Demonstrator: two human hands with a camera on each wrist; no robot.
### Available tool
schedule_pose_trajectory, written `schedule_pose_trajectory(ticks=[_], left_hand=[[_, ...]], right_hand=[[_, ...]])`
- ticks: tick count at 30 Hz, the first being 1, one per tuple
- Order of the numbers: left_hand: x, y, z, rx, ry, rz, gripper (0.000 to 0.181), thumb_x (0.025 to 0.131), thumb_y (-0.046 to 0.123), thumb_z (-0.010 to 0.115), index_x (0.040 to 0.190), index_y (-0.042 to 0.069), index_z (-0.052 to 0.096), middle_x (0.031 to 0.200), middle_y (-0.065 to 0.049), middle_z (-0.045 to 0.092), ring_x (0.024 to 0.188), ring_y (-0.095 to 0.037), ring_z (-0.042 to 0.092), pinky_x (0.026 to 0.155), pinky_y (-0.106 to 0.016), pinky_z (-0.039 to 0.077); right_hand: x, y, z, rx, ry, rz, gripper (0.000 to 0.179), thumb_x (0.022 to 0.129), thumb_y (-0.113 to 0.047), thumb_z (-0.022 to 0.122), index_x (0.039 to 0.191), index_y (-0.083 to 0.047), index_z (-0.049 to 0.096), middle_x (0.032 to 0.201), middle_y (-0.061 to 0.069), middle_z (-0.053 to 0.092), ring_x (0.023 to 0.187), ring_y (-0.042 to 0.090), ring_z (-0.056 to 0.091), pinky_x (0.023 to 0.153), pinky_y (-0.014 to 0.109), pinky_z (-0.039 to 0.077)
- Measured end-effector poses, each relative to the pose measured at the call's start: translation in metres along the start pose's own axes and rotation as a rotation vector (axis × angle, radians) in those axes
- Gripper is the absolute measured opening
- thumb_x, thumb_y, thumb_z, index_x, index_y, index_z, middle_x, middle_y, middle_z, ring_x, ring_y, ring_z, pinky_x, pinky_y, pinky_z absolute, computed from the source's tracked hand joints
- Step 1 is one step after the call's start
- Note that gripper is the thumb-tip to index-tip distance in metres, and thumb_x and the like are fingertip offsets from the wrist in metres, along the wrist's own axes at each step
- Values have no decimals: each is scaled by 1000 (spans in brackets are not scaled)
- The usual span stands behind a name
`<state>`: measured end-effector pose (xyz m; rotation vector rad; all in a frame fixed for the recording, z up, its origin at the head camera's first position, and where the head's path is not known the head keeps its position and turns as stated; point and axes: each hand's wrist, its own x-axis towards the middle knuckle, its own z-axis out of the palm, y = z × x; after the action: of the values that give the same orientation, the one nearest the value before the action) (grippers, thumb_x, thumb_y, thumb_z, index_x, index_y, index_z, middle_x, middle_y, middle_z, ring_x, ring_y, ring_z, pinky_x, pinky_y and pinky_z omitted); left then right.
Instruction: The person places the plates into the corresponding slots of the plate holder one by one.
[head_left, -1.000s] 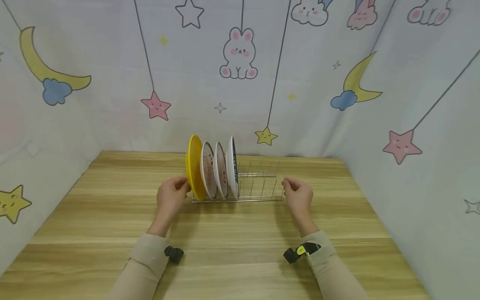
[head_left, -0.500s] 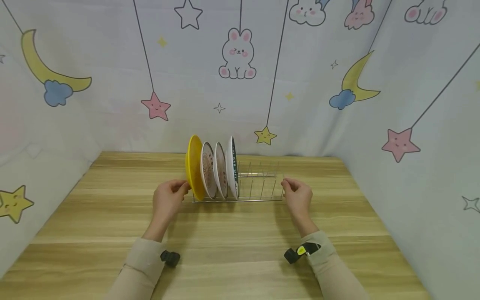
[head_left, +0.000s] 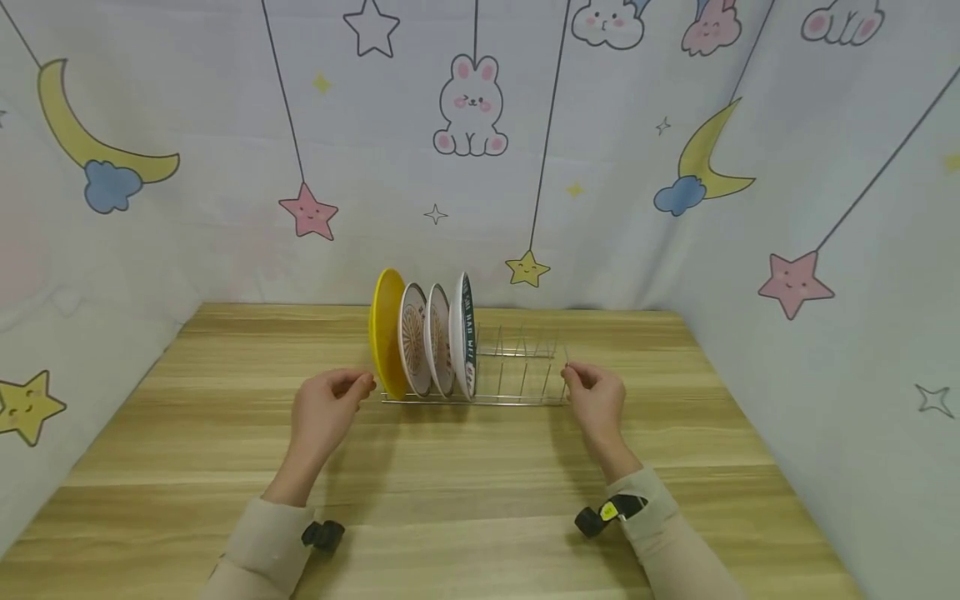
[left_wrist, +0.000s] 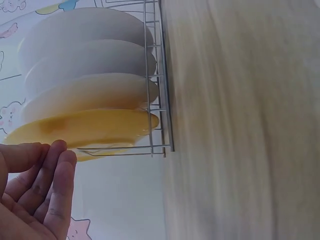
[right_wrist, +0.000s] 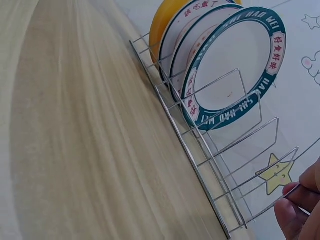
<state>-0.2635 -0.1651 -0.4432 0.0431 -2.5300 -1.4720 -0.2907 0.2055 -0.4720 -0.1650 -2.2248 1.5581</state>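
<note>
A wire dish rack (head_left: 517,402) stands on the table with several plates upright in its left half. Leftmost is a yellow plate (head_left: 386,333); white plates with patterned faces follow, the rightmost a green-rimmed plate (right_wrist: 235,65). My left hand (head_left: 326,412) is beside the rack's left end, fingers loosely bent and thumb near the index fingertip. In the left wrist view its fingertips (left_wrist: 60,150) are right at the tip of the end wire loop, which shows bare. My right hand (head_left: 600,404) pinches the end wire at the rack's right side between thumb and fingers (right_wrist: 287,215).
Several bare wire slots (right_wrist: 250,155) make up the rack's right half. The wood-grain table (head_left: 465,500) stretches in front. Behind it hangs a white cloth backdrop (head_left: 375,125) printed with stars, moons and a rabbit, close to the rack's rear.
My left hand has drawn back from the rack's left end, leftward and toward me. The right hand stays on the right end wire. Rack and plates keep their place; the head view shifts slightly.
</note>
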Motion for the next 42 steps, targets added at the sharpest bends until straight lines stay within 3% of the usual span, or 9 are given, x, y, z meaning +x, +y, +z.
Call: schedule_pose_trajectory(ticks=[5,9,15,22,27,34,42], left_hand=[[-9,8,-3,-14,-9,24,27,97,28,65,106,5,75,95,-10,74,86,-27,69,65,-24,56],[-15,14,-4,-12,-2,43,24,96,26,67,105,5,76,93,-8,74,82,-23,68,65,-25,55],[-22,21,-4,-20,-5,38,25,96,27,68,104,5,76,91,-6,74,82,-22,68,66,-23,54],[-27,29,4,-21,-9,95,21,94,24,70,101,5,77,87,-6,74,78,-19,68,66,-23,55],[-30,36,11,6,-14,134,17,93,20,72,100,5,77,88,-5,73,79,-17,67,69,-25,55],[-33,38,23,-30,-55,150,13,91,16,73,96,5,78,85,-3,73,77,-17,67,67,-25,55],[-32,37,37,-35,-98,165,12,91,17,73,96,7,78,85,0,74,77,-13,67,71,-29,57]], right_hand=[[-7,-3,-3,-21,-16,-7,14,93,-10,69,100,0,75,96,12,73,87,29,69,64,33,60],[-13,-3,-5,-25,-38,-30,14,92,-8,70,100,2,75,96,14,73,87,33,69,64,37,61],[-23,-2,-6,-28,-74,-52,14,92,-7,70,99,4,75,95,14,73,85,33,69,60,29,60],[-31,-4,-4,1,-86,-66,12,90,-7,72,96,3,75,91,11,74,81,27,69,59,32,60],[-37,-6,0,10,-89,-102,9,89,-4,73,94,2,76,88,12,74,80,26,69,57,28,58],[-45,-13,8,25,-111,-123,8,89,-1,72,93,6,75,86,12,74,79,25,69,60,40,60],[-49,-11,19,16,-114,-167,8,87,-1,74,91,5,76,84,9,74,76,22,68,56,22,56]])
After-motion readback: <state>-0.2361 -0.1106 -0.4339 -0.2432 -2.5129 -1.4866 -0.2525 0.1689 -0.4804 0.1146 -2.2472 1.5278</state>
